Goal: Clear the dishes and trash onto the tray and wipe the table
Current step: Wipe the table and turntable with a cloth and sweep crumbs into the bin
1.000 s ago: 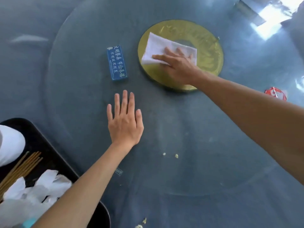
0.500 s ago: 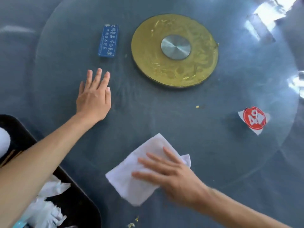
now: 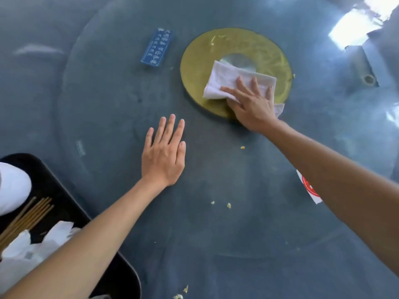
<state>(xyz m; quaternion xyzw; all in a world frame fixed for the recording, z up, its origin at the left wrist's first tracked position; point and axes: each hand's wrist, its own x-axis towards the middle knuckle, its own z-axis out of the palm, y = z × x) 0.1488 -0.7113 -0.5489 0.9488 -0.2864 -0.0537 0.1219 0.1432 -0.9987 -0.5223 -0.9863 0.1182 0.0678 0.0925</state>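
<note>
— White cloth [image 3: 232, 82], thin and limp, from where I stand. It lies on the gold disc [image 3: 200, 67] at about one o'clock from the person, over the disc's near right part and partly over its silver centre.

— How would it handle?

— Light and soft, I'd judge. It bunches, so a flat palm spread over its middle serves better than a pinch at a corner. That's how the right hand [image 3: 251, 104] has it: fingers [image 3: 239, 84] straight and apart, pressing it down, not curled round it. A corner pokes out past the wrist.

— The other hand?

— The left hand [image 3: 164, 156] lies flat on the glass tabletop [image 3: 108, 117] at twelve o'clock, fingers straight and nearly together, holding nothing. It looks like a brace. The glass seems slick, so the cloth should glide.

— What differs from half a second ago?

— The cloth and right hand were near the person, at about six o'clock, leaving the disc bare. Now they're back on it. The left hand has shifted right, toward the middle.

— What's left?

— Crumbs [image 3: 228, 205] at five o'clock, a red-and-white scrap [image 3: 311, 190] at three, a blue box [image 3: 157, 47] at eleven. The black tray [image 3: 64, 203] at eight already holds chopsticks [image 3: 28, 214] and crumpled napkins [image 3: 58, 231].
</note>
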